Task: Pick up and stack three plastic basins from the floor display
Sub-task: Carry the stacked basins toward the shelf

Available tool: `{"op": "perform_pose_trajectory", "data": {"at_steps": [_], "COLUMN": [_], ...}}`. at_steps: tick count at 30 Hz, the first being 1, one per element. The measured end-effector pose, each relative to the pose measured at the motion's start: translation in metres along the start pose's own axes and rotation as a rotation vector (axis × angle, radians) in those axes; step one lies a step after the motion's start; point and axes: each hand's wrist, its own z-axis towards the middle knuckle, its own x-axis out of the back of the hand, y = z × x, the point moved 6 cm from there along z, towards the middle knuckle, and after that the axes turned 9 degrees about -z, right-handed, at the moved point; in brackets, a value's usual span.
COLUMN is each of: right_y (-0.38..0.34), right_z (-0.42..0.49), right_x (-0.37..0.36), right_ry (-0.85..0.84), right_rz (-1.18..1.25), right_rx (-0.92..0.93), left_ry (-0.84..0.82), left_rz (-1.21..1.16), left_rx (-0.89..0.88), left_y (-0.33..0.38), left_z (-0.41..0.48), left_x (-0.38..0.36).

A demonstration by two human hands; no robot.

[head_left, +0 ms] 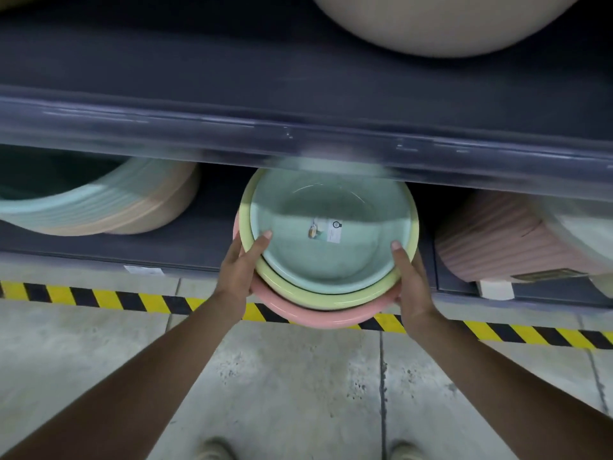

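A dark shelf unit [298,94] fills the upper half of the frame, and grey concrete floor [298,376] the lower half. A large beige basin [447,21] is seen at the top right on the upper shelf. Under the shelf lip, a stack of ribbed mint and beige tubs [99,207] is laid on its side at the left, and pink ribbed tubs [497,240] at the right. Yellow-and-black tape [99,298] is run across the floor.

At the centre, three nested basins are held tilted toward the camera: a pink basin [315,315] outermost, a yellow-green basin [331,298] inside it, a mint basin [331,254] innermost. The left rim is gripped by the left hand [237,277] and the right rim by the right hand [413,283], each thumb hooked over the rims, the fingers hidden beneath. A label [333,231] is stuck inside the mint basin.
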Motion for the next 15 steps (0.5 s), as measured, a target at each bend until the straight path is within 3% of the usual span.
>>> {"op": "perform_pose_trajectory", "data": {"at_steps": [7,12,15], "right_y": [-0.026,-0.037,-0.040], "right_z": [0.044,0.057,0.070], "right_x": [-0.013,-0.025,-0.022], "right_ry": [0.032,0.060,0.085], "right_rz": [-0.141,-0.164,-0.230], "right_rx": [0.134,0.093,0.161], "left_ry": [0.033,0.030,0.021], "left_rz": [0.019,0.099,0.158], "left_rx": [-0.123,-0.114,-0.108], "left_y": [0.032,0.043,0.044], "left_z": [0.029,0.052,0.058], "left_x": [-0.007,-0.010,-0.007]}}
